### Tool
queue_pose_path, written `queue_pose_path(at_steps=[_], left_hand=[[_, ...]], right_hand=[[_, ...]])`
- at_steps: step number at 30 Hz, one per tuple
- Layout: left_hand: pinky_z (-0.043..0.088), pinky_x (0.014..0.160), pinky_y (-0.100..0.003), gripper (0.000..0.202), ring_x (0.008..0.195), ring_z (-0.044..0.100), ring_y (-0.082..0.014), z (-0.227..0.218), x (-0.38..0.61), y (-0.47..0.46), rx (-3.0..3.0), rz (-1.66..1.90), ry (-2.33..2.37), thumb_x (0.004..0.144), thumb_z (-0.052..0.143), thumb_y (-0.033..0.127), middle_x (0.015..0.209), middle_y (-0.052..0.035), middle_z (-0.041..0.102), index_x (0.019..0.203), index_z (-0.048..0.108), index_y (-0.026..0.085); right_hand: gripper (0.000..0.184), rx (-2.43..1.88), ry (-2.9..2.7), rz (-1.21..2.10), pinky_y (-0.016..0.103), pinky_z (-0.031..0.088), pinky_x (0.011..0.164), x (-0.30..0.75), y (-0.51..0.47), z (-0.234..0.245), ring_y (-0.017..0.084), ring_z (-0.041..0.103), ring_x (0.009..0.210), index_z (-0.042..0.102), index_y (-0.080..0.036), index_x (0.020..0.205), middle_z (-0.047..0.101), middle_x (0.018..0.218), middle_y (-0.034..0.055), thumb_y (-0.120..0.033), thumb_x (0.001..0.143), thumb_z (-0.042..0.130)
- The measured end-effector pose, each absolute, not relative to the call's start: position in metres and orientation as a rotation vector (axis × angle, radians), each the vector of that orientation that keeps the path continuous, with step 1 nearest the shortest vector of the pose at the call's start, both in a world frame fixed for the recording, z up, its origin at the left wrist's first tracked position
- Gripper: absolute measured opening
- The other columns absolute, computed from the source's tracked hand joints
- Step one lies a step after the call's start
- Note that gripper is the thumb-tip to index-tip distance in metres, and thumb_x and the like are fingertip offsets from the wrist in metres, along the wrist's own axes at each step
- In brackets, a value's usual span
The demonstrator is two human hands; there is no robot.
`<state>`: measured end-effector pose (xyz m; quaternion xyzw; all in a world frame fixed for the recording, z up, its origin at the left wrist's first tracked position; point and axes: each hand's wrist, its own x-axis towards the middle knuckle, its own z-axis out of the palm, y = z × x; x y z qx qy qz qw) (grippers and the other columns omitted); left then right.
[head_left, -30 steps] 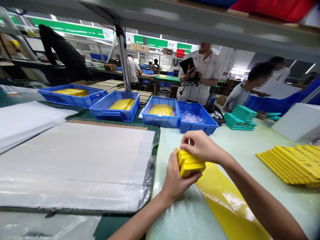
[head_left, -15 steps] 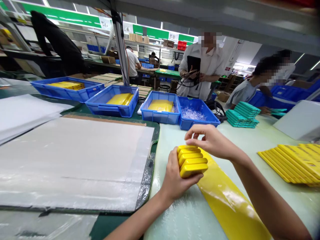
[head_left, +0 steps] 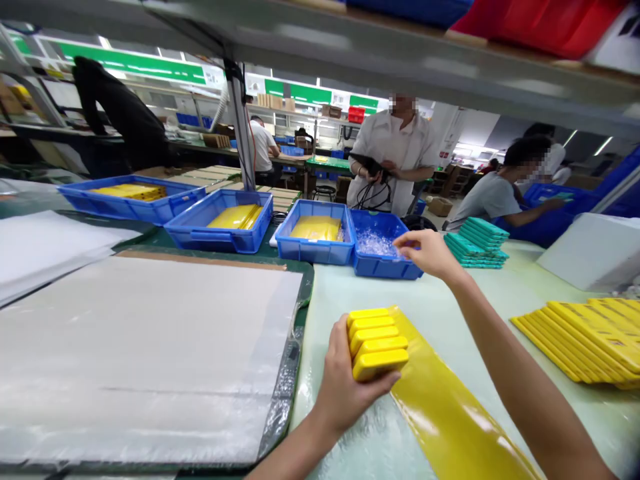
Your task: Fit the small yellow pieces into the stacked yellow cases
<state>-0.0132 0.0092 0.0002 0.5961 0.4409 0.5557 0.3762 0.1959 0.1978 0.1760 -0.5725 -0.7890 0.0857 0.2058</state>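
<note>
My left hand (head_left: 339, 375) is wrapped around a stack of several glossy yellow rounded slabs (head_left: 379, 365), their narrow ends facing up and away from me. Under and beside the stack, a long yellow strip of sheet (head_left: 450, 400) runs toward me along the pale table. My right hand (head_left: 425, 252) is at the right rim of a blue bin (head_left: 387, 268) holding small clear plastic bits (head_left: 375, 243). Its thumb and fingertips are pinched together; whatever may be between them is too small to make out.
Other blue bins (head_left: 315, 251) with yellow pieces line the back. To the right lie teal packs (head_left: 475, 243) and fanned yellow pieces (head_left: 575, 340). A white-covered board (head_left: 190, 353) fills the left. A shelf (head_left: 350, 50) hangs overhead. Co-workers (head_left: 393, 157) are beyond the table.
My right hand has moved from the top of the yellow stack out to the bin of clear bits. My left hand keeps hold of the stack, and the view has tilted slightly upward.
</note>
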Motion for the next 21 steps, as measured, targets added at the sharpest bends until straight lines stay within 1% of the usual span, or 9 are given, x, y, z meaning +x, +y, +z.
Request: queue_pose_path(at_steps=[3, 6, 8, 10, 14, 16, 18, 19, 21], left_hand=[[0.052, 0.118, -0.065, 0.106, 0.137, 0.064, -0.0424, -0.006, -0.015, 0.010, 1.530, 1.426, 1.141, 0.079, 0.090, 0.064, 0.147, -0.0219, 0.060, 0.157, 0.032, 0.022], [0.052, 0.119, -0.065, 0.106, 0.138, 0.064, -0.0417, -0.014, -0.017, 0.010, 1.551, 1.418, 1.152, 0.079, 0.090, 0.061, 0.149, -0.0213, 0.061, 0.160, 0.032, 0.023], [0.053, 0.119, -0.063, 0.106, 0.138, 0.065, -0.0407, -0.019, -0.018, 0.011, 1.563, 1.424, 1.149, 0.080, 0.090, 0.059, 0.150, -0.0202, 0.061, 0.161, 0.031, 0.024], [0.054, 0.119, -0.062, 0.106, 0.139, 0.065, -0.0406, -0.022, -0.019, 0.012, 1.568, 1.431, 1.152, 0.081, 0.090, 0.058, 0.151, -0.0202, 0.061, 0.162, 0.031, 0.025], [0.054, 0.119, -0.061, 0.106, 0.139, 0.065, -0.0413, -0.021, -0.018, 0.012, 1.551, 1.436, 1.134, 0.080, 0.091, 0.057, 0.150, -0.0209, 0.062, 0.161, 0.033, 0.023], [0.055, 0.118, -0.060, 0.105, 0.137, 0.067, -0.0405, -0.019, -0.017, 0.011, 1.511, 1.439, 1.110, 0.080, 0.090, 0.059, 0.148, -0.0199, 0.064, 0.160, 0.034, 0.022], [0.057, 0.116, -0.058, 0.105, 0.134, 0.069, -0.0388, -0.014, -0.017, 0.010, 1.452, 1.436, 1.092, 0.079, 0.090, 0.061, 0.146, -0.0186, 0.066, 0.159, 0.034, 0.023], [0.058, 0.115, -0.056, 0.105, 0.132, 0.070, -0.0380, -0.012, -0.017, 0.010, 1.416, 1.441, 1.094, 0.078, 0.090, 0.063, 0.145, -0.0178, 0.067, 0.159, 0.035, 0.023], [0.060, 0.113, -0.054, 0.106, 0.129, 0.072, -0.0376, -0.003, -0.020, 0.012, 1.356, 1.453, 1.111, 0.076, 0.090, 0.066, 0.142, -0.0167, 0.069, 0.156, 0.038, 0.023]], right_hand=[[0.043, -1.653, -2.082, 0.201, 0.035, 0.056, 0.105, 0.191, 0.247, 0.168, 0.027, 0.076, 0.117, 0.082, -0.011, 0.126, 0.080, 0.129, 0.0155, -0.006, 0.085, 0.069], [0.030, -1.723, -2.004, 0.199, 0.036, 0.057, 0.105, 0.187, 0.277, 0.156, 0.029, 0.077, 0.111, 0.085, -0.007, 0.107, 0.083, 0.115, 0.0196, -0.004, 0.084, 0.066], [0.030, -1.743, -1.971, 0.239, 0.033, 0.057, 0.104, 0.186, 0.284, 0.149, 0.028, 0.078, 0.108, 0.085, -0.009, 0.096, 0.084, 0.104, 0.0170, 0.002, 0.079, 0.063], [0.033, -1.727, -1.960, 0.309, 0.031, 0.057, 0.104, 0.187, 0.281, 0.148, 0.025, 0.078, 0.108, 0.084, -0.010, 0.095, 0.084, 0.103, 0.0143, 0.004, 0.076, 0.062], [0.029, -1.652, -1.968, 0.593, 0.032, 0.063, 0.088, 0.192, 0.237, 0.160, 0.022, 0.080, 0.088, 0.081, -0.006, 0.114, 0.082, 0.104, 0.0167, -0.015, 0.088, 0.071], [0.056, -1.504, -2.090, 1.029, 0.033, 0.064, 0.084, 0.197, 0.196, 0.160, 0.024, 0.081, 0.095, 0.077, -0.013, 0.131, 0.081, 0.116, 0.0158, -0.027, 0.078, 0.088], [0.107, -1.121, -2.216, 1.738, 0.039, 0.064, 0.095, 0.195, 0.147, 0.145, 0.030, 0.075, 0.123, 0.063, -0.021, 0.152, 0.072, 0.139, 0.0170, -0.025, 0.053, 0.104], [0.118, -0.991, -2.222, 1.849, 0.040, 0.061, 0.102, 0.191, 0.124, 0.132, 0.031, 0.070, 0.131, 0.059, -0.024, 0.154, 0.070, 0.144, 0.0157, -0.024, 0.046, 0.107], [0.117, -0.831, -2.084, 1.697, 0.039, 0.057, 0.109, 0.175, 0.088, 0.102, 0.030, 0.069, 0.129, 0.063, -0.022, 0.145, 0.072, 0.138, 0.0122, -0.027, 0.038, 0.110]])
